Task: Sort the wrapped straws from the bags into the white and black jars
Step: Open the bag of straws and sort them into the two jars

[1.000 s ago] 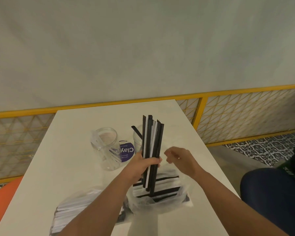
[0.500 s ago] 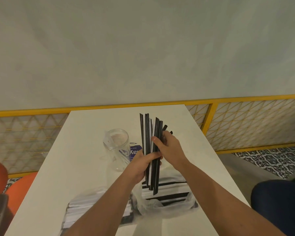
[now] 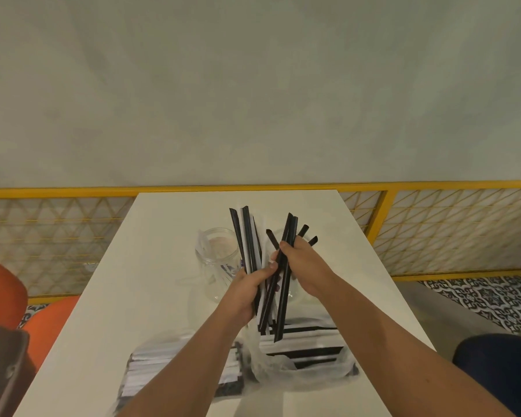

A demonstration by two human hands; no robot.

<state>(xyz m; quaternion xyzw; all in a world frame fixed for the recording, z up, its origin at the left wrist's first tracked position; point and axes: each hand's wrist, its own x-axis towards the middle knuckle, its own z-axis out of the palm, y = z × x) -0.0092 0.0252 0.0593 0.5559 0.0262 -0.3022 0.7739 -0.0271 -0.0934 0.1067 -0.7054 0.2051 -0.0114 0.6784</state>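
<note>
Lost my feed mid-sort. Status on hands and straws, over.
Left hand grips black-and-white wrapped straw bundle. Right hand grips black wrapped straws beside it. Clear glass jar behind, mouth uncovered.

The left forearm [image 3: 190, 359] and the right forearm [image 3: 388, 335] are bare as far as the frame shows them, with no sleeve over either. The left hand [image 3: 247, 291] and right hand [image 3: 303, 266] are bare too. At the lower right, a leg [image 3: 500, 374] is covered in dark blue cloth.
</note>
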